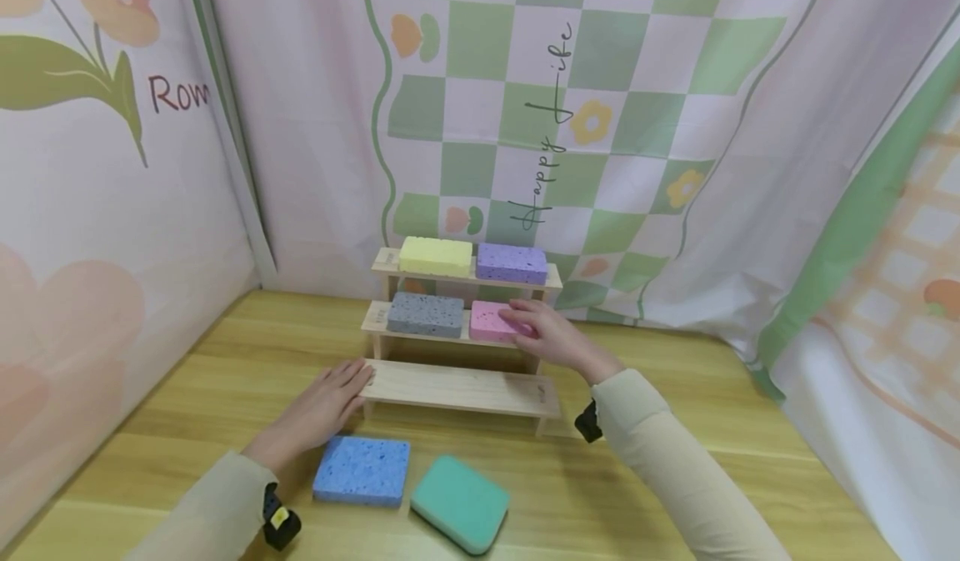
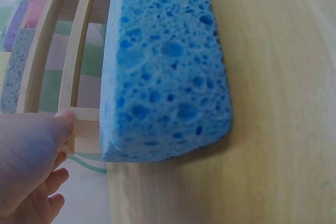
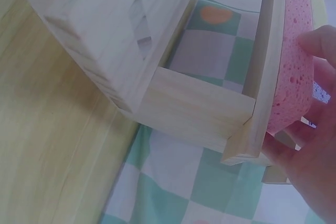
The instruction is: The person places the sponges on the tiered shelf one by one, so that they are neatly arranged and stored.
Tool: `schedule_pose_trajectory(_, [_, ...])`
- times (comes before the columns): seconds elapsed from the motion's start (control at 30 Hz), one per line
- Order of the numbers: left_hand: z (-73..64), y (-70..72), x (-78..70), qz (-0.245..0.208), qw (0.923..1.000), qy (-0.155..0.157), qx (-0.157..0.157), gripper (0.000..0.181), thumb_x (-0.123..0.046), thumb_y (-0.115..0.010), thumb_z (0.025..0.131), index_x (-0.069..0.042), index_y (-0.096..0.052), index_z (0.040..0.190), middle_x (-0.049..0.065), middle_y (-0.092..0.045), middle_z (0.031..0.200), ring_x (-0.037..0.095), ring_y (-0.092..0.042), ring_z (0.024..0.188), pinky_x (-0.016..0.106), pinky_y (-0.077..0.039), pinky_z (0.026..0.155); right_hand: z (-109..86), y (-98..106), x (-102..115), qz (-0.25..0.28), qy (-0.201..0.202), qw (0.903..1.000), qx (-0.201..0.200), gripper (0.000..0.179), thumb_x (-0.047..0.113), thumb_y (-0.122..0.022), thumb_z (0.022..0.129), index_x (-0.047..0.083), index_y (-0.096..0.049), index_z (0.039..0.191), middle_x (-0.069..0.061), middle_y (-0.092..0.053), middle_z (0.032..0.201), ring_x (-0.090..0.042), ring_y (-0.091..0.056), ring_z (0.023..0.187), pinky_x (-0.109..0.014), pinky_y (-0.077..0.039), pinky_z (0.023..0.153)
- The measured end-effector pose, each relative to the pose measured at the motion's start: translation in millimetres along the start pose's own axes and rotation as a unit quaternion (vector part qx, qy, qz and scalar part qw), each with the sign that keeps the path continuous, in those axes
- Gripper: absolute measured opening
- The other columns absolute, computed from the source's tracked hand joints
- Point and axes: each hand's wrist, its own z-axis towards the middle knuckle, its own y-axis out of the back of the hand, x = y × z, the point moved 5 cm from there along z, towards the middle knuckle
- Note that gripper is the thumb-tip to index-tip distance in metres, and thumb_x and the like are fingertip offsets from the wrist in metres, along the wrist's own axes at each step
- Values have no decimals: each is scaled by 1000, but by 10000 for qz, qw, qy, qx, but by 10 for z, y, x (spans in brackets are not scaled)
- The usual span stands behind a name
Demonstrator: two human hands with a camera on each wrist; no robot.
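A three-tier wooden rack (image 1: 465, 387) stands on the table. My left hand (image 1: 321, 405) grips the left end of its lowest shelf, thumb on the front edge in the left wrist view. On the middle shelf my right hand (image 1: 557, 338) holds a pink sponge (image 3: 292, 59) at its right end. Left of it on that shelf is a grey sponge (image 1: 425, 314). Up on the top shelf sit a yellow sponge (image 1: 436, 256) and a purple sponge (image 1: 512, 262). Part of the pink sponge is hidden by my fingers in the head view.
A blue sponge (image 1: 362, 471) lies flat on the table (image 1: 645, 494) before the rack, close to my left wrist. Right of it is a green sponge (image 1: 461, 503), turned at an angle. A checked curtain (image 1: 480, 86) hangs right behind the rack.
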Motion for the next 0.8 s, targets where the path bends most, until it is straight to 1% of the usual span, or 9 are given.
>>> schedule_pose_trajectory(0.17, [0,-3,3,28,10000,-45,-32,47,-16,-47,97,5,-37,137,26,-33,140,42,-30,128,54,-24,103,-1,8,14,-44,-23,10000,-14,47,19,-58,91,9,-47,135,-18,-33,143,-37,-26,131,-53,-23,104])
schedule_pose_trajectory(0.43, [0,-16,5,6,10000,-30,-32,46,-17,-46,98,5,-37,137,25,-33,140,42,-30,128,54,-24,103,-26,97,106,-42,216,9991,-356,47,22,-61,89,7,-50,132,-20,-35,141,-38,-28,129,-55,-22,104])
schedule_pose_trajectory(0.53, [0,-17,7,-14,10000,-12,-15,47,-17,-46,98,5,-37,138,25,-33,141,42,-29,128,54,-24,103,-56,140,167,20,290,9985,-460,46,22,-61,89,7,-51,131,-18,-36,141,-36,-30,129,-54,-23,104])
schedule_pose_trajectory(0.67, [4,-22,14,-35,10000,-6,8,47,-17,-46,98,5,-36,138,25,-32,141,41,-29,129,54,-23,103,-124,188,270,204,465,9971,-569,46,18,-61,89,6,-50,132,-18,-37,140,-35,-32,128,-54,-26,103])
schedule_pose_trajectory(0.77, [4,-21,14,-48,10000,-15,-1,47,-17,-46,98,5,-36,138,25,-32,141,41,-29,129,54,-23,103,-190,200,345,357,538,9961,-599,48,18,-62,89,6,-48,133,-19,-38,139,-35,-33,127,-54,-29,101])
schedule_pose_trajectory(0.8, [4,-21,13,-47,10000,-17,-4,47,-17,-46,98,5,-36,138,25,-32,141,41,-28,129,54,-23,104,-213,196,367,402,548,9960,-588,49,19,-62,89,7,-47,134,-18,-38,139,-35,-34,126,-53,-31,100])
